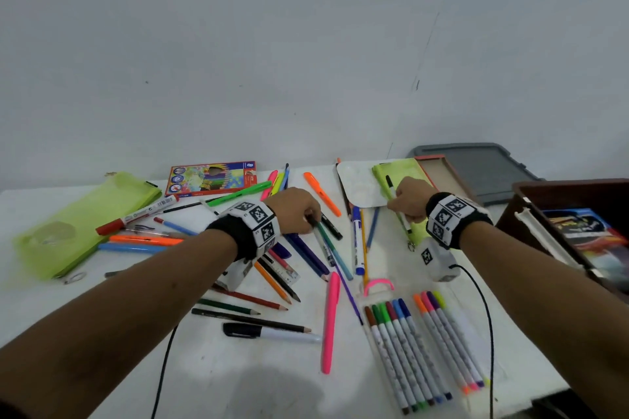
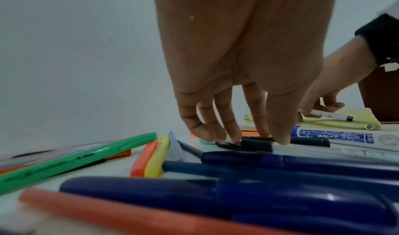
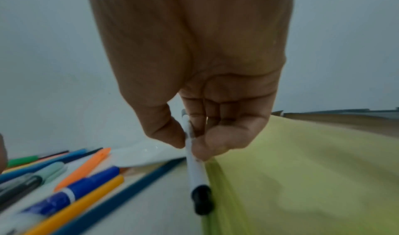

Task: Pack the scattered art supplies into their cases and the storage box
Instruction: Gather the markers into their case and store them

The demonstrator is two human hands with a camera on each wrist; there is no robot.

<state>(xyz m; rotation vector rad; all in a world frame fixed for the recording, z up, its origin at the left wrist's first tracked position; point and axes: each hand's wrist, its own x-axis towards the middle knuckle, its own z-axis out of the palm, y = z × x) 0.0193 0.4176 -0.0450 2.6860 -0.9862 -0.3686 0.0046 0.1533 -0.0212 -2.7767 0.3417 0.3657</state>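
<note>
Pens, pencils and markers lie scattered over the white table (image 1: 238, 378). My left hand (image 1: 311, 219) reaches down into the middle of the pile. Its thumb and fingertips (image 2: 234, 138) pinch the dark cap end of a black-capped pen (image 2: 259, 145) that still lies on the table (image 1: 325, 236). My right hand (image 1: 396, 211) grips a white marker with a black cap (image 1: 391, 189) (image 3: 196, 170), between thumb and curled fingers. It holds the marker just over the right-hand green pencil case (image 1: 401, 173) (image 3: 302, 170).
A second green pencil case (image 1: 85, 221) lies at the left, with a coloured-pencil box (image 1: 211, 178) behind the pile. A clear case of felt-tip markers (image 1: 425, 343) sits near the front. The brown storage box (image 1: 531, 211) stands at the right, with a grey lid (image 1: 476, 170) behind it.
</note>
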